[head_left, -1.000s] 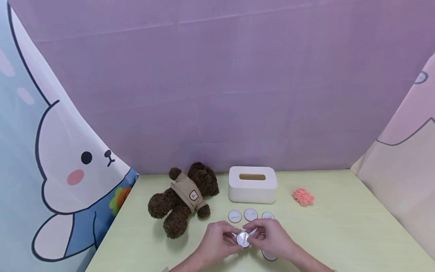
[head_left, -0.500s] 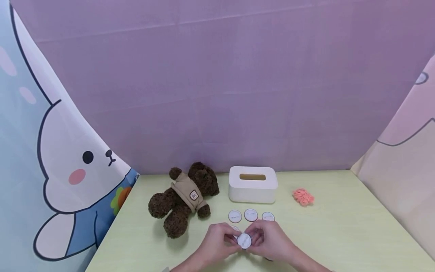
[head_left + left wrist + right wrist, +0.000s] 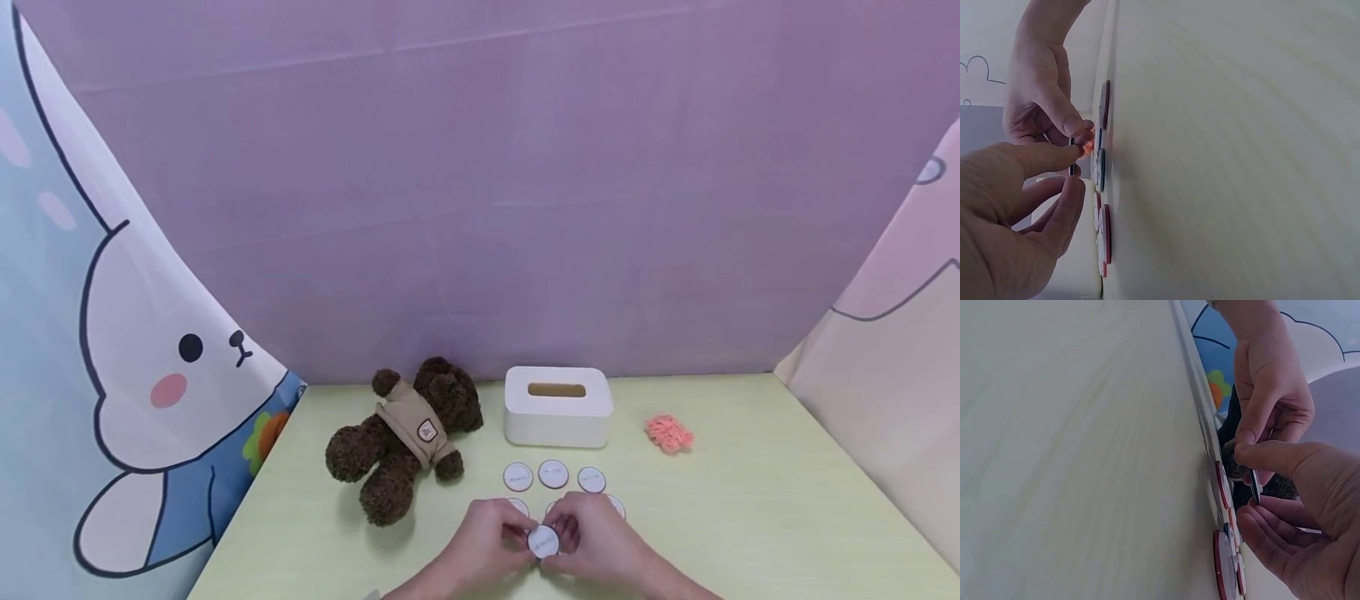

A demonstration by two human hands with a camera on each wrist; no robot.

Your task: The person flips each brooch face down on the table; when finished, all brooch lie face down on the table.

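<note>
A round pin badge (image 3: 543,542) is held up above the table between both hands, its white face with a faint pin line turned towards the head camera. My left hand (image 3: 483,542) pinches its left edge between thumb and fingers. On the opposite edge, my right hand (image 3: 600,540) pinches with thumb and fingertips. Seen edge-on in the left wrist view, the held badge (image 3: 1072,156) is thin and dark-rimmed, apart from the table. Behind the hands several similar badges lie flat, including a back-row badge (image 3: 553,474) and a partly covered badge (image 3: 517,506).
A white tissue box (image 3: 558,417) stands behind the badges. To its left a brown teddy bear (image 3: 412,433) in a beige shirt lies on the pale green table (image 3: 750,500). A pink fluffy bundle (image 3: 670,434) lies to the right. Purple cloth (image 3: 525,208) hangs behind.
Both hands have moved slightly nearer the person with the badge. Its surface glinted a second ago and now looks matt white. More of the badges behind the right hand show.
</note>
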